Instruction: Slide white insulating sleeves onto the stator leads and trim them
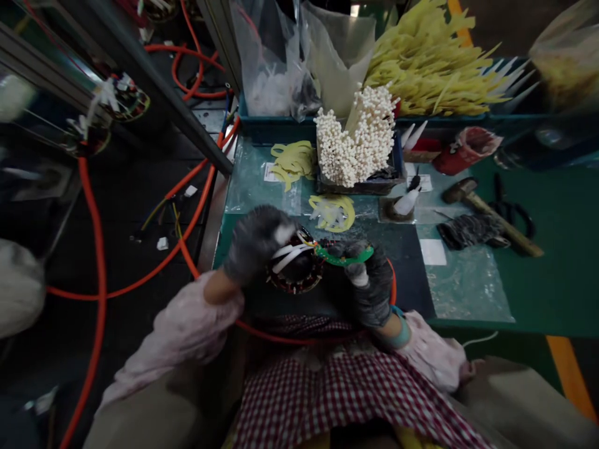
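Note:
A ring-shaped motor stator (pixel 305 285) with dark windings lies on a black mat in front of me. White sleeved wires (pixel 291 254) run across it to a curved green circuit board (pixel 344 255). My right hand (pixel 372 287), in a dark grey glove with a white-wrapped thumb, grips that board along its lower edge. On the stator's left side is my left hand (pixel 257 240), gloved the same way. Its fingers are bent together beside the wires; what they pinch, if anything, is too blurred to make out.
Behind the mat stand a box of thin white sticks (pixel 355 146) and yellow strips (pixel 421 68). Yellow loops (pixel 334 212) lie nearer. A white-nozzled bottle (pixel 406 202), a hammer (pixel 496 218) and scissors (pixel 515 209) lie right. An orange cable (pixel 98 249) hangs left.

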Action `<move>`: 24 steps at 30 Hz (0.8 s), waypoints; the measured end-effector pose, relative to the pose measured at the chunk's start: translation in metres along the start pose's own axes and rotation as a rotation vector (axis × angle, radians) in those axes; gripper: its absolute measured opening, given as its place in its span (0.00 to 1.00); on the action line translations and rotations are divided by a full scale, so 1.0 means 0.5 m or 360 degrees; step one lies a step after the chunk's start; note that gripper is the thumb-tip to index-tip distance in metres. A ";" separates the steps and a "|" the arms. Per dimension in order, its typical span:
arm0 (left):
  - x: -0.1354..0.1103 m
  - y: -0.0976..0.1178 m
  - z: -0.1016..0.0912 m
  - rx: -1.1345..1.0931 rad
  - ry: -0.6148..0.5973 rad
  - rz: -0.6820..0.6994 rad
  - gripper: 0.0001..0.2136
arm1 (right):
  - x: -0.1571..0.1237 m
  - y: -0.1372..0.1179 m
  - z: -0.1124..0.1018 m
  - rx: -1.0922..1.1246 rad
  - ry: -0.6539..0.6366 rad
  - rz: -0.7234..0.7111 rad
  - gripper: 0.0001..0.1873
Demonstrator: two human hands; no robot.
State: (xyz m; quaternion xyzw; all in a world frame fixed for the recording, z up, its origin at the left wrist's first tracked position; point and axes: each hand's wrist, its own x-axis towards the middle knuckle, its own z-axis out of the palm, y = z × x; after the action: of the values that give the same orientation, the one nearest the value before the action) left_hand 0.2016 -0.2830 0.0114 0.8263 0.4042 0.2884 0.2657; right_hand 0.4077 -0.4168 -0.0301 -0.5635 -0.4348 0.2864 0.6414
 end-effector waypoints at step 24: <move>0.273 -0.086 0.063 0.0785 -0.0943 0.0241 0.14 | -0.006 -0.016 -0.023 -0.0012 -0.0112 -0.0008 0.14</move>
State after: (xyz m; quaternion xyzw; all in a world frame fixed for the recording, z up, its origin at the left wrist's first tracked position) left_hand 0.2704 -0.1546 -0.0038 0.9403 0.3050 -0.0496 0.1424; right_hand 0.4154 -0.4266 -0.0231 -0.5545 -0.4595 0.3027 0.6243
